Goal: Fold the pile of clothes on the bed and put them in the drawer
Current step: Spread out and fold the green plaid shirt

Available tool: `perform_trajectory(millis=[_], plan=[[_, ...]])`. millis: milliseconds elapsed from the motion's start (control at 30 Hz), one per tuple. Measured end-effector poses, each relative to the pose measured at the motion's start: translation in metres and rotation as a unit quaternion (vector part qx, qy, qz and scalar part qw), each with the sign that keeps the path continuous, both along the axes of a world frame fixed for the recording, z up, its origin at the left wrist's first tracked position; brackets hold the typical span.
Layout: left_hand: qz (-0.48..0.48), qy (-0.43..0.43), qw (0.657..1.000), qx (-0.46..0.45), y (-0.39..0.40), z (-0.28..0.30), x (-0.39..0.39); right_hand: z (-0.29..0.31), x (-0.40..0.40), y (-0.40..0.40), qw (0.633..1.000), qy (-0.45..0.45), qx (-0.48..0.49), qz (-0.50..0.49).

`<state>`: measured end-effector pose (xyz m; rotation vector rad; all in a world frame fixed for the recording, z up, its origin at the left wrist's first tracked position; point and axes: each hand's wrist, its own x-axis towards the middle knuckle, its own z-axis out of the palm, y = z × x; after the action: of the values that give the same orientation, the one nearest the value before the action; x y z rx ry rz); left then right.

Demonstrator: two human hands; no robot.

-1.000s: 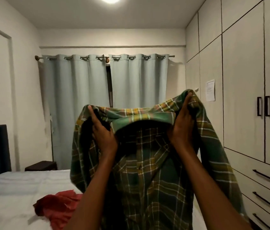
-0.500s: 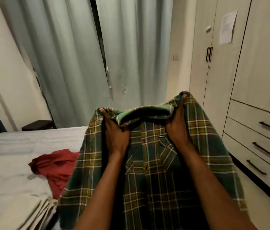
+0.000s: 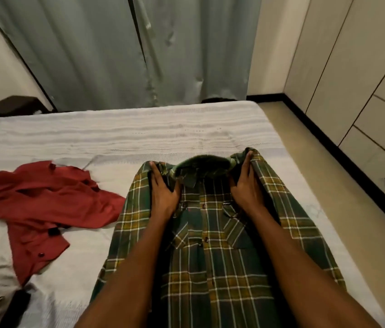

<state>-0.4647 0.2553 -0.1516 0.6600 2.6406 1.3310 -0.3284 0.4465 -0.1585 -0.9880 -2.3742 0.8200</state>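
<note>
Gripping the shoulders of a green-and-yellow plaid shirt (image 3: 212,252) at lower centre, left hand (image 3: 163,195) and right hand (image 3: 246,190) hold it front-up, buttoned, over the bed (image 3: 139,133). A crumpled red shirt (image 3: 42,204) lies at left.

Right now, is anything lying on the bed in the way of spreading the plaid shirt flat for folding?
Nothing visible does. Both hands, left hand and right hand, grip the plaid shirt at the shoulders, over bare bed. The red shirt lies beside it to the left, its nearest edge close to the plaid sleeve.
</note>
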Motion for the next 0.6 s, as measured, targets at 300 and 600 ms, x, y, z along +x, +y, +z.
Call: perform_trajectory(millis=[300, 600], plan=[[-0.003, -0.048, 0.988, -0.144, 0.018, -0.070, -0.051, -0.068, -0.035, 0.043, 0.978, -0.198, -0.048, 0.034], [-0.086, 0.084, 0.981, -0.154, -0.030, -0.049, 0.012, -0.039, 0.024, -0.042, 0.964, -0.226, 0.098, 0.097]])
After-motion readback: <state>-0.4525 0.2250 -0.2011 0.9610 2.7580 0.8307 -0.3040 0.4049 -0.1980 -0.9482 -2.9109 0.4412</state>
